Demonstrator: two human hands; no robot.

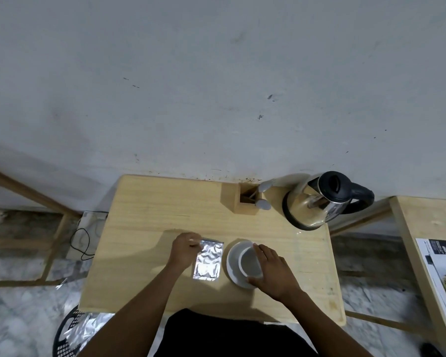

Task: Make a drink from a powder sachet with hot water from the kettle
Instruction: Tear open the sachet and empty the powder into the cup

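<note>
A silver foil sachet (208,260) lies flat on the wooden table (150,217), in front of me. My left hand (184,251) pinches its upper left corner. Right of the sachet a white cup (248,261) stands on a white saucer (232,264). My right hand (272,270) wraps around the cup's right side, thumb at the near rim. A steel kettle (317,202) with a black lid and handle stands at the table's back right, on its base.
A wooden holder (242,202) with spoons (264,204) stands left of the kettle against the wall. A black basket with foil (75,333) sits on the floor at lower left. A second table with printed papers (443,274) is at right. A cable (81,243) hangs at left.
</note>
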